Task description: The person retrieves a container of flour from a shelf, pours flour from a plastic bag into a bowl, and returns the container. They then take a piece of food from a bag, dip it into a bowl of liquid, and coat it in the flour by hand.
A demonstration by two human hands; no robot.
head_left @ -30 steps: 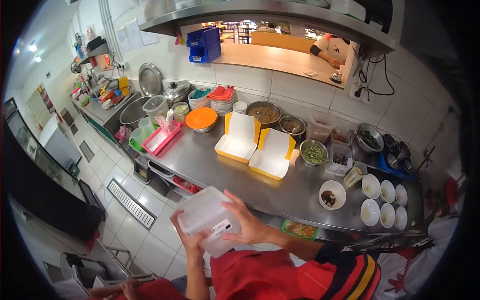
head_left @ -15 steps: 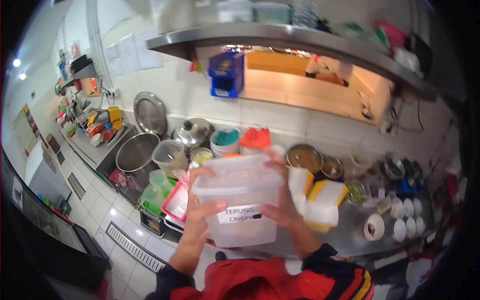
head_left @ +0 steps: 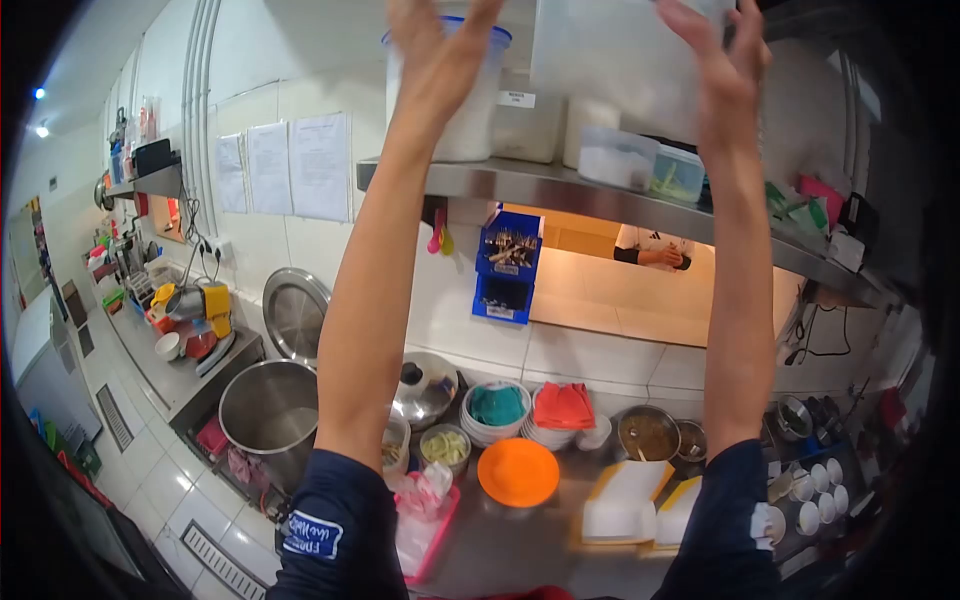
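Both arms reach up to the high steel shelf. My left hand (head_left: 440,60), blurred and partly cut off by the top edge, has its fingers apart in front of a tall blue-rimmed tub (head_left: 468,120). A gap separates it from the large translucent plastic box (head_left: 615,65). My right hand (head_left: 722,70) is at the box's right side, thumb across its front and fingers by its edge. The box's top is out of view, and its label does not show.
Smaller tubs (head_left: 615,158) stand on the shelf (head_left: 520,182). Below are blue cutlery bins (head_left: 510,245), an orange plate (head_left: 518,472), stacked bowls (head_left: 495,430), a big pot (head_left: 268,405) and yellow-edged trays (head_left: 625,505). Someone's hands (head_left: 662,257) show through the pass-through window.
Both hands have risen from above the counter to the shelf. The box has gone up too, and my left hand has come away from it. The view has tilted upward.
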